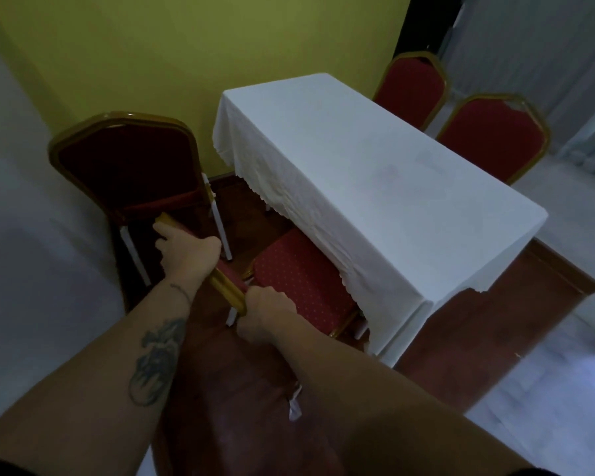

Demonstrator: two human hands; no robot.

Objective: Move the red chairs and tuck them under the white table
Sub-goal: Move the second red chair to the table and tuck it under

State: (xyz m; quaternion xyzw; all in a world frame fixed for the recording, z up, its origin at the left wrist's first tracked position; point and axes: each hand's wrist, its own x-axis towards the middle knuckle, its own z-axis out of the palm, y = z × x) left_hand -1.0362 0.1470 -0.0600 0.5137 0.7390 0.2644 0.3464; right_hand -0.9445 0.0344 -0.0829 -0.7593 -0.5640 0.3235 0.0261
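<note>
Both hands — left hand and right hand — clamp the backrest top of the red chair, its seat partly under the white table — push straight, evenly.

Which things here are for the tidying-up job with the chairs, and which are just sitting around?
For the job:
- chair being pushed, its seat part-way under the cloth
- left hand and right hand, both gripping its gold back rail
- chair by the wall
- two chairs on the far side
- white table

Just there:
- yellow-green wall
- red-brown floor
</note>
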